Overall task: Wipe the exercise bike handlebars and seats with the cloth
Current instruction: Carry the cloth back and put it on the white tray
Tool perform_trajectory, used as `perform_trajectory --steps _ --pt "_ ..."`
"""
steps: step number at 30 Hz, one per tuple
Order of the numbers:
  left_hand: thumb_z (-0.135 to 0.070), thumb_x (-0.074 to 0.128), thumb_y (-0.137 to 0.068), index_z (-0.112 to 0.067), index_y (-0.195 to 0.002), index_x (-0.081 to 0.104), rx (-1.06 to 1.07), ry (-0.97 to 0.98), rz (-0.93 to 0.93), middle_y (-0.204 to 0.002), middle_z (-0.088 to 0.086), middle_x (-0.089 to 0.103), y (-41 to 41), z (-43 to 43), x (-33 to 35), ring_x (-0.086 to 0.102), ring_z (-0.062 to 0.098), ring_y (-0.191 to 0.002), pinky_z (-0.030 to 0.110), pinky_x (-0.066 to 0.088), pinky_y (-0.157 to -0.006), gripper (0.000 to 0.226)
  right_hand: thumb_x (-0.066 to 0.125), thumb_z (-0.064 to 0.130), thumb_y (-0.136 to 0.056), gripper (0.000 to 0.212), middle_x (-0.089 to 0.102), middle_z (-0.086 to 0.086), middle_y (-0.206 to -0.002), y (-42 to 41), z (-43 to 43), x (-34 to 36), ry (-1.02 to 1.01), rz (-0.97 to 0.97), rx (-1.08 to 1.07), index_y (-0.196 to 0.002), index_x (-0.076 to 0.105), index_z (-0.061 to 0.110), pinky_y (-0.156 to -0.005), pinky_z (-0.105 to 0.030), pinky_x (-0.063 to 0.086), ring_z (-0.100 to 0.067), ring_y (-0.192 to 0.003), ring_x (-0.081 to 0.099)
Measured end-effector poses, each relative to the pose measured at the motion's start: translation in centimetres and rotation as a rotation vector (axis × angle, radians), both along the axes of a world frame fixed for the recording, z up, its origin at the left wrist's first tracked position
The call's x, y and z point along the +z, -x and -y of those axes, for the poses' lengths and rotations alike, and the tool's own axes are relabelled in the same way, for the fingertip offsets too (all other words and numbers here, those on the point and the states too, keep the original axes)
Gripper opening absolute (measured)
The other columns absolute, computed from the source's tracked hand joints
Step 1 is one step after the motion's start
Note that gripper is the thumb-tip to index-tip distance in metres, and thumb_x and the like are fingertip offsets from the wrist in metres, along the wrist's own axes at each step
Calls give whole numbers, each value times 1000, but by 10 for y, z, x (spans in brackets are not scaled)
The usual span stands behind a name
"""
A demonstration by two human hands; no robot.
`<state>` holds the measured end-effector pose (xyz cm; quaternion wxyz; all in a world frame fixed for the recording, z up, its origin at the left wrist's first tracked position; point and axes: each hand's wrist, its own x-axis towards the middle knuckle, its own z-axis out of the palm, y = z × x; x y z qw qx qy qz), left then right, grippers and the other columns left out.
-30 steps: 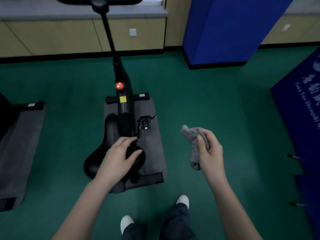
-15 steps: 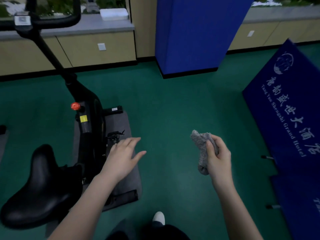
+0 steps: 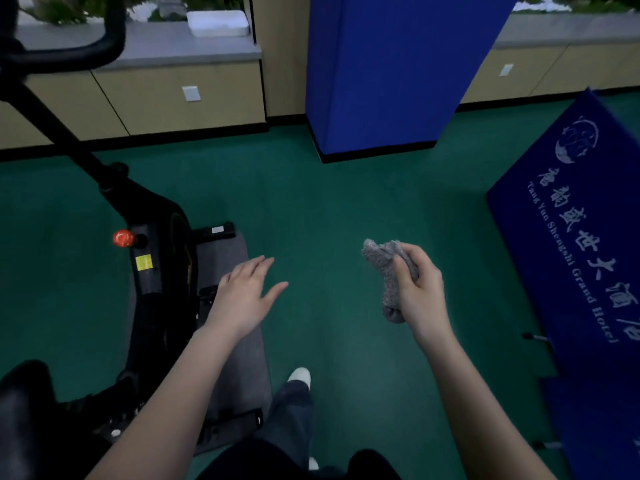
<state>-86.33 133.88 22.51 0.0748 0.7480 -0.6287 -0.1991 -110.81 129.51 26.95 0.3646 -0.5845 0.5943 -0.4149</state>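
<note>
Gripped bunched cloth [image 3: 386, 271] in curled right hand [image 3: 420, 292] fingers. Spread left hand [image 3: 242, 299] fingers, empty, above mat [image 3: 239, 368] edge, just right of exercise bike [image 3: 162, 271]. Had seat [image 3: 20, 410] well behind-left of them, open floor [image 3: 329, 220] between hands.

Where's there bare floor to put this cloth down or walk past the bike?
The widest bare patch is the green floor between the exercise bike with its grey mat on the left and the blue banner on the right, running up to the blue pillar. It is crowded left, around the bike's frame and seat.
</note>
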Motion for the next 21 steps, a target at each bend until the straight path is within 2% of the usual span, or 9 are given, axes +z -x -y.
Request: perform_trajectory --steps 3,7,10,15,19,21 --pt "-51 39 -96 -21 -148 28 46 -13 -8 -154 -1 29 -20 38 -5 22 17 -142 37 18 -115 62 50 6 -96 18 64 5 -98 -23 52 1 -2 24 19 -108 63 11 -89 -33 45 -13 -95 58" --pt "-53 37 -96 -21 -148 26 69 -25 32 -154 -2 29 -41 84 -4 21 17 -142 37 16 -115 62 50 5 -96 20 63 12 -94 -46 101 4 0 90 38 -103 61 18 -84 -24 44 -8 -90 57" --pt "-54 36 -96 -22 -149 25 71 -37 47 -154 -3 28 -48 117 -2 19 16 -143 36 13 -115 63 49 4 -95 20 63 11 -95 -54 135 7 -3 116 44 -103 61 19 -85 -21 44 -8 -92 58" --pt "-54 35 -96 -22 -149 25 80 -26 58 -154 -3 29 -50 179 0 19 17 -143 36 13 -114 63 50 5 -96 20 63 15 -94 -55 202 7 12 132 74 -102 61 20 -77 -6 41 6 -86 57" --pt "-54 33 -97 -21 -148 27 94 -43 60 -153 -2 31 -40 235 -7 21 17 -142 37 16 -114 62 49 7 -96 19 63 11 -96 -48 267 -5 -38 147 90 -104 61 20 -78 -9 42 2 -87 57" --pt "-54 33 -97 -21 -148 27 92 -60 56 -153 -2 31 -32 266 -11 21 17 -142 38 16 -114 61 49 7 -96 19 63 13 -95 -45 302 -10 -46 160 101 -103 61 21 -76 -6 42 7 -84 57"
